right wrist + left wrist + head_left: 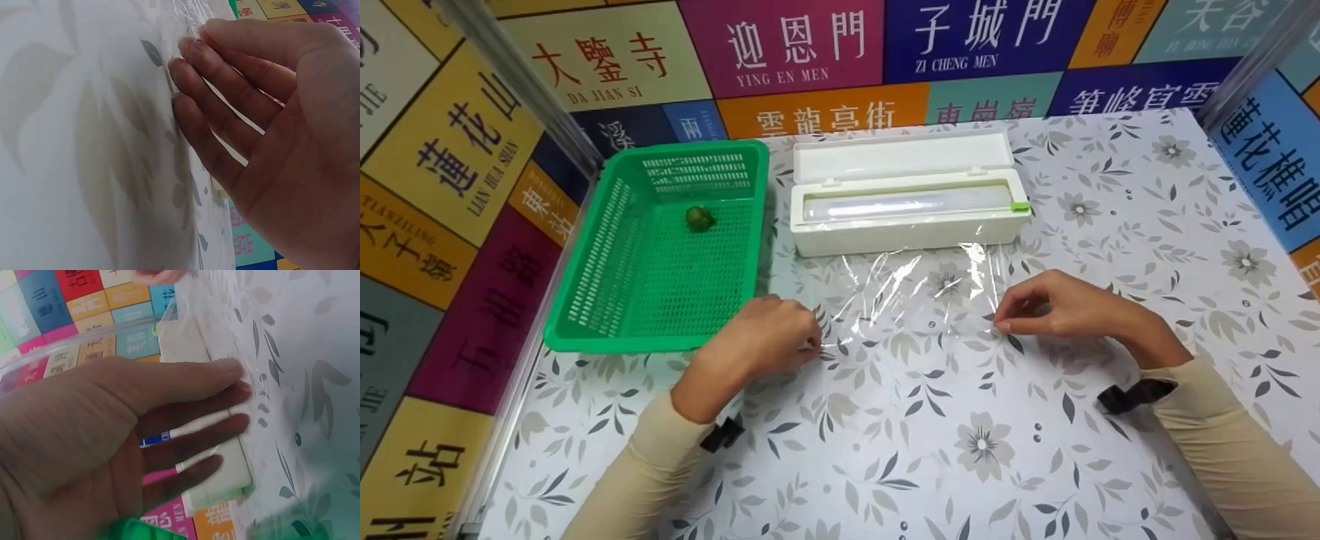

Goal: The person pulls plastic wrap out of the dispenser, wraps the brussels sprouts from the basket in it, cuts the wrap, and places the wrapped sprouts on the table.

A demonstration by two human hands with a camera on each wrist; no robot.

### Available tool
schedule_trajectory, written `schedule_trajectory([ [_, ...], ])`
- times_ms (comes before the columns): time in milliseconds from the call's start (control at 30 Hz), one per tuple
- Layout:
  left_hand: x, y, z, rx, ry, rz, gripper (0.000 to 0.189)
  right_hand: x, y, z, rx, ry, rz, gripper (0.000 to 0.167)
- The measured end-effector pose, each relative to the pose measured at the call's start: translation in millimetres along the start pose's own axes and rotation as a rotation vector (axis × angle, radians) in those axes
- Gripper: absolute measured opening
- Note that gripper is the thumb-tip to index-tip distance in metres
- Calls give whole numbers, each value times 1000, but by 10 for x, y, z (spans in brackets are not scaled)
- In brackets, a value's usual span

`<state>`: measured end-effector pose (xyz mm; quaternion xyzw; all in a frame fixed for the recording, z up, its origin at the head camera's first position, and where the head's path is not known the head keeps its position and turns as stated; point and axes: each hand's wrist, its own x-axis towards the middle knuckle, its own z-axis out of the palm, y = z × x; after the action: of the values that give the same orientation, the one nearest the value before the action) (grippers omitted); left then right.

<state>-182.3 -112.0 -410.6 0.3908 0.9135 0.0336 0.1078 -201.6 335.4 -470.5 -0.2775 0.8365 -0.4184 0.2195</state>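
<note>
Clear plastic wrap [915,296] stretches from a white dispenser box [911,237] toward me, low over the tabletop. My left hand [765,334] pinches its near left corner between thumb and index finger, the other fingers loosely bent in the left wrist view. At the near right corner, my right hand [1061,304] pinches the film with thumb and fingertips, also visible in the right wrist view. Inside the box lies the film roll [907,204], and the lid [904,156] is raised behind it. A small green slider [1019,207] sits at the box's right end.
On the left stands a green perforated basket [622,344] with a small round green fruit or vegetable [700,218] inside. Its near right corner is close to my left hand. Printed panels [810,45] border the flower-patterned tabletop [930,465] at the back and sides.
</note>
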Motion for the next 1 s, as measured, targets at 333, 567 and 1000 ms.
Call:
schedule_trajectory([
  [333,23,27,-47,-67,-44,-31,20,-78,9,60,-83,6,-61,8],
  [567,-10,-195,-362,-214,61,-5,24,-209,-42,113,-241,78,-141,15],
  [1000,162,-1099,-884,-327,522,-365,24,-283,7,237,-265,201,-155,20],
])
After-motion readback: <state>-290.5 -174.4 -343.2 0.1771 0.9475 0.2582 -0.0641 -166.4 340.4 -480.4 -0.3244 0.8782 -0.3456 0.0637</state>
